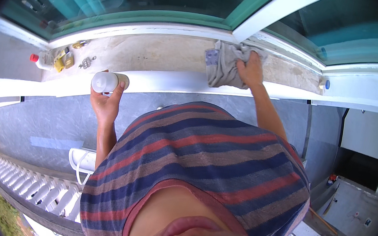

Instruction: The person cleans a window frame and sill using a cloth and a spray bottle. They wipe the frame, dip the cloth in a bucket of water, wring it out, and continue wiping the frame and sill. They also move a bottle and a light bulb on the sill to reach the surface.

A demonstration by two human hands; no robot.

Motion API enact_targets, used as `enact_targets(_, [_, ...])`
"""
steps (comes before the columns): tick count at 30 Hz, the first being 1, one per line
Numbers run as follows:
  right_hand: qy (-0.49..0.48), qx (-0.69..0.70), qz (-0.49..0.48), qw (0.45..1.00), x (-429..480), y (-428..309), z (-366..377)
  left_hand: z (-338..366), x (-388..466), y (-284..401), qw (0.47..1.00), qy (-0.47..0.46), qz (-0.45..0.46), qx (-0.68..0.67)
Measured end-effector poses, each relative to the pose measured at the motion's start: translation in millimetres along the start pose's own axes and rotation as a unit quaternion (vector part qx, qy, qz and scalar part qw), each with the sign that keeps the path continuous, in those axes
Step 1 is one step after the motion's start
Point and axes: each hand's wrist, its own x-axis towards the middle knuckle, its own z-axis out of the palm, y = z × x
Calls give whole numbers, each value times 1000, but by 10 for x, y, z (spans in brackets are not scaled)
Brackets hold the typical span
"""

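Note:
My left hand [106, 102] is wrapped around a white-topped bottle or can [103, 82], held just in front of the window sill's edge. My right hand [251, 69] presses a bunched grey cloth [227, 66] with a patterned patch onto the stained window sill [168, 53], close against the window frame. Left along the sill lie a clear bottle with a red cap [44, 60], brass padlocks [69, 61], a yellow object [59, 64] and a small bunch of metal pieces, perhaps keys [87, 62]. What the underside of the cloth touches is hidden.
Glass panes in green frames [145, 15] rise behind the sill. A blue-capped container [324, 84] stands at its right end. A white chair [82, 161] is behind me on the left, near a white balustrade [35, 187]. Grey tiled floor [51, 118] lies below.

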Motion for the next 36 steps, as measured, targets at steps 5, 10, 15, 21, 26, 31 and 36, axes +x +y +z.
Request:
enact_targets(5, [10, 42, -285, 958, -210, -706, 421, 648, 259, 97, 984, -64, 109, 128])
enact_targets(10, [-24, 113, -203, 972, -34, 192, 161, 1041, 588, -90, 981, -14, 116, 155])
enact_targets(15, [136, 10, 51, 989, 231, 2192, -481, 866, 836, -353, 971, 139, 121, 154])
enact_targets(21, [198, -27, 72, 977, 386, 3269, -729, 689, 1005, -556, 951, 234, 76, 185])
enact_targets(26, [346, -16, -70, 935, 580, 2488, -766, 745, 1032, -572, 941, 270, 62, 194])
enact_targets(31, [241, 286, -198, 906, 812, 930, -981, 612, 1133, -560, 920, 299, 65, 245])
enact_targets(36, [246, 427, -276, 825, 901, -402, -1102, 234, 1195, -597, 910, 340, 45, 233])
